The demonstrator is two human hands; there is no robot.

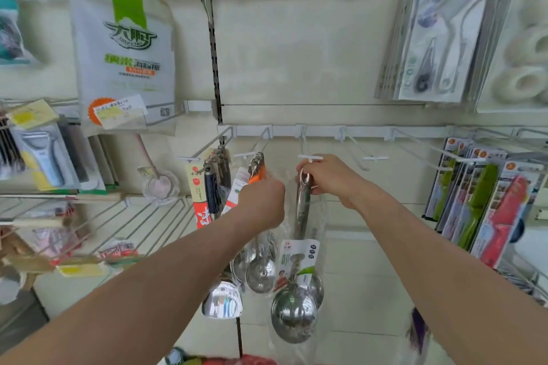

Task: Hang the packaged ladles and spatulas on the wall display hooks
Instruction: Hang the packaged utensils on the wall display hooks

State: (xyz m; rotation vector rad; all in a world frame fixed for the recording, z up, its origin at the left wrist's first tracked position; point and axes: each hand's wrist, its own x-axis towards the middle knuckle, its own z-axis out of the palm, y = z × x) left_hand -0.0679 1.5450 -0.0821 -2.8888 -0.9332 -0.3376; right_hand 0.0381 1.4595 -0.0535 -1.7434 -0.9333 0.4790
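At twelve o'clock from the person, in the head view, the right hand is clamped on the top of a bagged ladle, pinching its handle end just under the white tip of a wall hook; the bowl hangs low, toward six o'clock. The left hand is closed around the neighbouring bunch of hung ladles at nine o'clock of the new one, on the next hook. To hang this one well, I judge the hole in the handle or bag should be lined up squarely with the hook tip, then pushed back along the wire toward the wall until it sits behind the tip. Whether the hole is already over the wire cannot be told; the fingers cover it. Holding the neighbours aside should stop the bags from snagging.
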